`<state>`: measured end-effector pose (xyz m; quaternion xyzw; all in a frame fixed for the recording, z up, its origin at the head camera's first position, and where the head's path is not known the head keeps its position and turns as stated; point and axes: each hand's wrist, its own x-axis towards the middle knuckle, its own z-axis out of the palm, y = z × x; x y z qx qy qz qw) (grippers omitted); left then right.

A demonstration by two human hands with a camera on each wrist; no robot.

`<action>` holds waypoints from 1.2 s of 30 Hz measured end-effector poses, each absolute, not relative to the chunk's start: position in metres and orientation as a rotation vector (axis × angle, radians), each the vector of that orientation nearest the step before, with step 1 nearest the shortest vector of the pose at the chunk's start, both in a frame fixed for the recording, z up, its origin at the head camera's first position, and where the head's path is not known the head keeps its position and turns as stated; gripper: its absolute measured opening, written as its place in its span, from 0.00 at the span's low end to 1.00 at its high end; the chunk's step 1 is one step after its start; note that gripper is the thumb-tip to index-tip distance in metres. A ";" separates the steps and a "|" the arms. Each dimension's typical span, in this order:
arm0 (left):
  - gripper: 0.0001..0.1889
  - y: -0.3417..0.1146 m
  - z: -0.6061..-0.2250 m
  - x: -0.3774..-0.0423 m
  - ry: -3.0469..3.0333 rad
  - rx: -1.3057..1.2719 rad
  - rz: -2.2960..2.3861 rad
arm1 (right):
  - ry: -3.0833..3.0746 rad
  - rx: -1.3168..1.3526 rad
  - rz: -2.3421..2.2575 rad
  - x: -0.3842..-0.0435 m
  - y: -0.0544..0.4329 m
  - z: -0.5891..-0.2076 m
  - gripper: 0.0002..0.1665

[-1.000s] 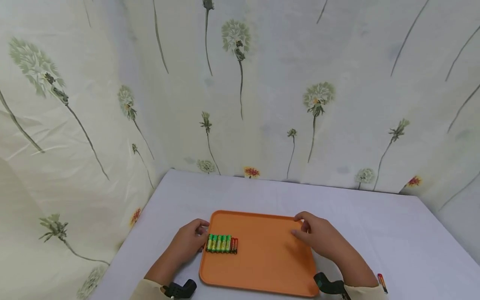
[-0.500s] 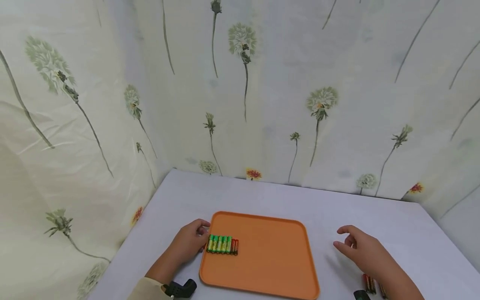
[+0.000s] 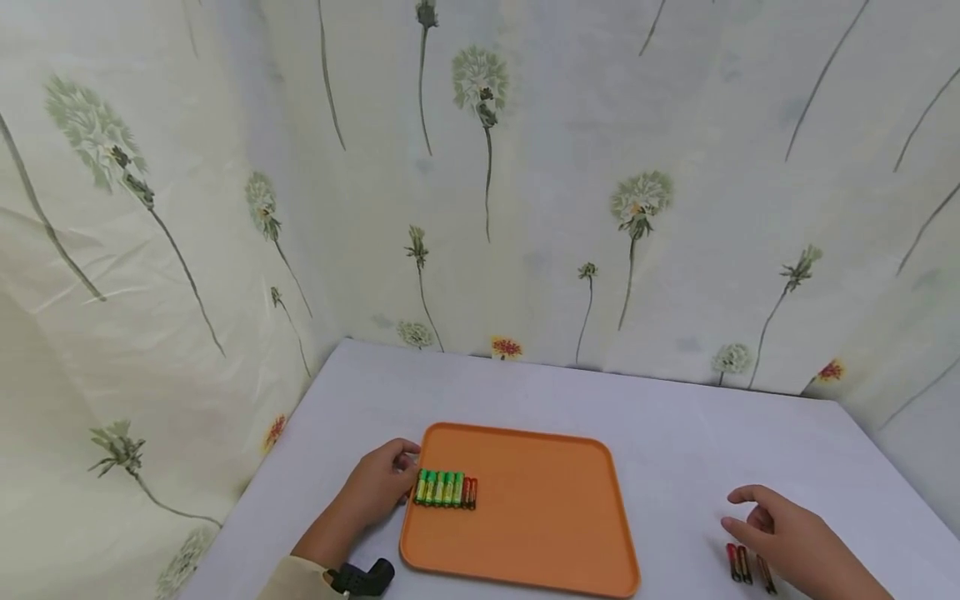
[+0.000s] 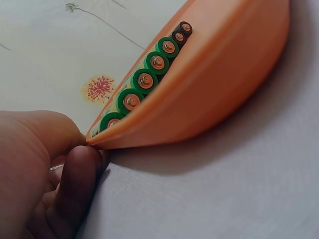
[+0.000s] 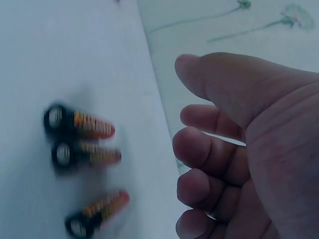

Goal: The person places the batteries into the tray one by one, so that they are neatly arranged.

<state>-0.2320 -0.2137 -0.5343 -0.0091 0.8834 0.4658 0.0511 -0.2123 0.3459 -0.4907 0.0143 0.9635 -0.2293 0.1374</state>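
Observation:
An orange tray [image 3: 546, 512] lies on the table. My left hand [image 3: 375, 485] pinches its left rim between thumb and finger, plainly seen in the left wrist view. Beside that rim, several green-and-yellow batteries [image 3: 440, 489] stand in a tight row on the tray, with two thinner red-and-black batteries [image 3: 469, 493] at the row's right end. Off to the right of the tray, my right hand [image 3: 795, 537] hovers with loosely bent fingers and holds nothing. Close to it on the table are three red-and-black batteries [image 5: 87, 154], two nearly side by side and one angled apart.
A white cloth covers the table [image 3: 675, 433]. Behind and to the left hangs a pale curtain [image 3: 525, 208] printed with dandelions. A black wrist camera [image 3: 363, 577] sits on my left wrist, low over the table.
My right hand has left the tray's far right corner and moved right to beside the loose batteries. My left hand has stayed on the left rim; the row on the tray looks unchanged.

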 end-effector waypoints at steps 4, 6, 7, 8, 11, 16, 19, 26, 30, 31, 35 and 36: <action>0.15 -0.215 -0.537 -0.233 2.689 -0.034 1.420 | 2.775 0.063 -0.620 -0.208 0.363 -0.499 0.41; 0.15 -0.216 -0.537 -0.234 2.695 -0.035 1.415 | 2.760 0.082 -0.603 -0.207 0.367 -0.502 0.44; 0.15 -0.215 -0.537 -0.234 2.695 -0.029 1.416 | 2.753 0.088 -0.601 -0.205 0.369 -0.503 0.45; 0.15 -0.215 -0.536 -0.234 2.696 -0.027 1.414 | 2.745 0.100 -0.597 -0.204 0.370 -0.504 0.46; 0.15 -0.216 -0.535 -0.234 2.693 -0.032 1.409 | 2.719 0.117 -0.583 -0.202 0.374 -0.510 0.51; 0.15 -0.215 -0.536 -0.234 2.683 -0.042 1.404 | 2.681 0.121 -0.607 -0.198 0.380 -0.525 0.54; 0.15 -0.214 -0.536 -0.233 2.681 -0.045 1.402 | 2.661 0.116 -0.631 -0.196 0.381 -0.530 0.58; 0.15 -0.213 -0.534 -0.232 2.691 -0.047 1.404 | 2.611 0.123 -0.686 -0.195 0.381 -0.532 0.64; 0.16 -0.212 -0.535 -0.231 2.687 -0.042 1.405 | 2.606 0.115 -0.693 -0.193 0.381 -0.530 0.60; 0.16 -0.212 -0.535 -0.231 2.687 -0.038 1.405 | 2.606 0.111 -0.692 -0.192 0.381 -0.530 0.60; 0.16 -0.213 -0.535 -0.231 2.690 -0.021 1.406 | 2.617 0.101 -0.696 -0.193 0.381 -0.532 0.57; 0.16 -0.213 -0.534 -0.232 2.692 -0.017 1.407 | 2.620 0.104 -0.700 -0.193 0.381 -0.532 0.56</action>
